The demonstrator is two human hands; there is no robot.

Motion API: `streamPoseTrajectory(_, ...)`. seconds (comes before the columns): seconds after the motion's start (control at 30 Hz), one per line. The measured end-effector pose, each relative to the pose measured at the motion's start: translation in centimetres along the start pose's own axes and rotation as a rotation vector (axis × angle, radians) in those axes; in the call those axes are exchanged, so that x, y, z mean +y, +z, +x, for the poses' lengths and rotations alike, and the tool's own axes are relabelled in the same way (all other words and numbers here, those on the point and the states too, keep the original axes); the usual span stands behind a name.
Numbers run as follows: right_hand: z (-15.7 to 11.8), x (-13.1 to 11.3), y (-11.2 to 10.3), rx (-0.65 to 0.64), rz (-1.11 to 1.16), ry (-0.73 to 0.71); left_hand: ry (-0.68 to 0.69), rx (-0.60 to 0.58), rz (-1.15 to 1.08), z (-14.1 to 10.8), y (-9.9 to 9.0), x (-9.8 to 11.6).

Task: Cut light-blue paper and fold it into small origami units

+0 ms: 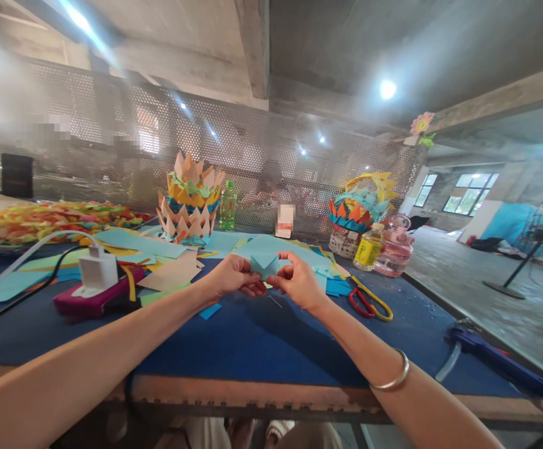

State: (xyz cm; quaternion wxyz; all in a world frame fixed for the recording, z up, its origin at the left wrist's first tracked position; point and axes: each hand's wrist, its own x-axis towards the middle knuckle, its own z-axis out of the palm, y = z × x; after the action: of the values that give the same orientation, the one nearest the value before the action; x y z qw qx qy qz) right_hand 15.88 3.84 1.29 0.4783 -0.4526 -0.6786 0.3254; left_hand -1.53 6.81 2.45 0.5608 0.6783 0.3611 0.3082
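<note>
A small folded light-blue paper is held up over the blue table, near the middle. My left hand pinches its left side between thumb and fingers. On its right side, my right hand grips it the same way. Both hands are closed and near each other. Behind them lie flat light-blue sheets. A small bright blue paper piece rests to the left of the hands.
Layered folded-paper baskets stand at back left and right. Scissors, a yellow-labelled bottle, a pink jug and a blue glue gun lie rightward. At left are a purple power strip and colourful paper pieces.
</note>
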Motion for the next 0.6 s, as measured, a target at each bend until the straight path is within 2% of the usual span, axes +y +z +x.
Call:
streamPoseTrajectory(0.23, 0.5, 1.1, 0.0, 0.063, 0.027, -0.033, -0.061, 0.046, -0.027, 0.2, -0.1, 0.0)
streamPoseTrajectory(0.6, 0.7, 2.0, -0.1, 0.087, -0.074, -0.075, -0.041, 0.12, 0.055, 0.4, -0.5, -0.6)
